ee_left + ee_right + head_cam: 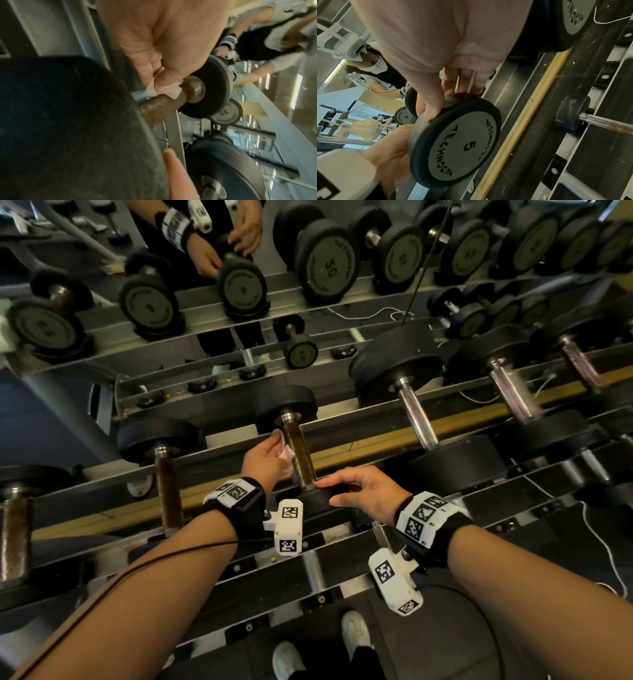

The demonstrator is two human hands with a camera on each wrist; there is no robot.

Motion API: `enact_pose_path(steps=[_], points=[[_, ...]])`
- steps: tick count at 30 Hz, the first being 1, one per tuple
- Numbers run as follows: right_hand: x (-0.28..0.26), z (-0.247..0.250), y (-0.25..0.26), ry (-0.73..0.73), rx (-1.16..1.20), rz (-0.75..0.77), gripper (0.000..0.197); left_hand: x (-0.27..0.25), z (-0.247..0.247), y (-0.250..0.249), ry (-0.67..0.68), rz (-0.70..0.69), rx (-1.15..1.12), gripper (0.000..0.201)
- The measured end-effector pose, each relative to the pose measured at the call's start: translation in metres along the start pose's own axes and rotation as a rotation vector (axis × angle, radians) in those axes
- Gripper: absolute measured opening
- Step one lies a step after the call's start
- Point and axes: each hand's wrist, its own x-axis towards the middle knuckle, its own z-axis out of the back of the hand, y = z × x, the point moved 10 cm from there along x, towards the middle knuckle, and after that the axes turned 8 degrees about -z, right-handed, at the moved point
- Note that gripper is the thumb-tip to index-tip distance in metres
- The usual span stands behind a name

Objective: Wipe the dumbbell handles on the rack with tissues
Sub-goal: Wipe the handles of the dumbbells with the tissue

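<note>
The dumbbell handle (299, 455) I am working on is lying in its cradle on the rack (376, 440), on the tier just in front of me, between its two black end weights. It is a stiff metal bar, brown and rough-looking with knurling, so I am judging that it will drag at the tissue rather than let it slide. The near end weight (453, 138) is marked 5, so the dumbbell is probably light enough to roll or shift under a firm rub.

The tissue (164, 89) is thin, soft and crumpled; I am guessing it will tear or shed if I scrub hard on the knurling, so short strokes with a folded pad seem wiser. My left hand (265, 457) is pinching it between thumb and fingers and pressing it against the left side of the handle, toward the far weight.

My right hand (363, 491) is curling over the rim of the near end weight, fingertips on top and thumb on the edge, bracing it. That rubbery rim looks like the right place to hold, keeping the bar free for wiping.

Neighbouring dumbbells are sitting on either side in their own cradles, and a mirror behind the rack is reflecting both hands.
</note>
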Motion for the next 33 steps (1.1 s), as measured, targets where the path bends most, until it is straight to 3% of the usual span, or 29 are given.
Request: enact_pose_path(steps=[9, 14, 17, 23, 26, 30, 33], points=[[0.001, -0.001, 0.005, 0.02, -0.016, 0.025, 0.038, -0.022, -0.01, 0.023, 0.213, 0.146, 0.135, 0.089], [0.001, 0.0, 0.005, 0.021, -0.038, -0.006, 0.037, -0.035, 0.004, 0.014, 0.212, 0.133, 0.102, 0.097], [0.003, 0.0, 0.003, 0.031, -0.046, -0.037, 0.037, -0.042, 0.003, -0.001, 0.204, 0.096, -0.018, 0.093], [0.014, 0.007, 0.013, 0.052, -0.242, -0.052, 0.037, -0.048, -0.016, -0.049, 0.21, -0.074, 0.213, 0.083], [0.01, 0.035, 0.032, 0.05, -0.347, 0.017, 0.035, -0.049, -0.017, -0.063, 0.112, -0.113, 0.328, 0.065], [-0.008, 0.107, 0.057, 0.025, -0.435, 0.139, 0.036, -0.05, -0.049, -0.093, -0.015, -0.246, 0.339, 0.038], [-0.02, 0.172, 0.048, -0.02, -0.399, 0.145, 0.034, -0.047, -0.092, -0.108, -0.058, -0.32, 0.354, 0.038]])
